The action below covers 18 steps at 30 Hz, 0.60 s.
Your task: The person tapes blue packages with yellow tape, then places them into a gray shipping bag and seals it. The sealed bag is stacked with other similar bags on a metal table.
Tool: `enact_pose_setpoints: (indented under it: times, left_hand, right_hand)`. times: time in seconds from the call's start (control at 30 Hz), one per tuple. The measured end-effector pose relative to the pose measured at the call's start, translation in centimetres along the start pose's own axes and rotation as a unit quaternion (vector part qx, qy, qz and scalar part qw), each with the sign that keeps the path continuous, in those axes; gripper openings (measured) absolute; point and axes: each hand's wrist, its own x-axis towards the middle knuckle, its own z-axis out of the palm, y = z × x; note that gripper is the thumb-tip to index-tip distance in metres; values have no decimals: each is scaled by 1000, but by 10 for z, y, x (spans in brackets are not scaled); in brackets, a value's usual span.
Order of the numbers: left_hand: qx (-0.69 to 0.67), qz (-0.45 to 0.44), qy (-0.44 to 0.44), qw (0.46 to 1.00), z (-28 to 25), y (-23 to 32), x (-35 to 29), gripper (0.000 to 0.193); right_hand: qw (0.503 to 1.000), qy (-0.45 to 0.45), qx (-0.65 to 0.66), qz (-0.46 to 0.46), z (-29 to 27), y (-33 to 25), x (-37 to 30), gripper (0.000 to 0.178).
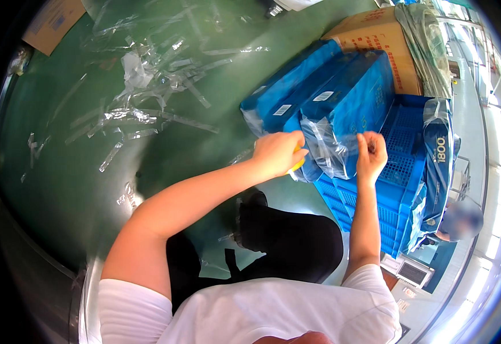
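My left hand (279,153) is closed around a small yellow tool (297,163), mostly hidden by the fingers, so its kind does not show. It is at the near end of a blue package (348,86) wrapped in clear plastic film (326,146). To the right, my right hand (372,155) pinches the loose edge of that film, thumb against fingers. Another blue package (290,80) with a white label lies alongside on the left. Both packages rest at the top of a blue plastic crate (371,198) with perforated walls.
A brown carton (376,40) stands behind the packages. One more blue package (437,160) leans at the crate's right side. Crumpled clear film and tape strips (141,86) litter the green floor. Another person (461,221) is at the far right.
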Motion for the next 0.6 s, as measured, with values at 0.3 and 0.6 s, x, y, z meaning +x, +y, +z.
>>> enact_pose_setpoints:
  times: [0.3,0.6]
  left_hand:
    - [-22,-116,-89,989,18,15,64,37]
    - [-325,-146,-162,920,8,4,62,42]
  right_hand:
    - [989,-131,-68,-11,18,11,51,87]
    - [965,-123,-161,-168,29,-36,18,80]
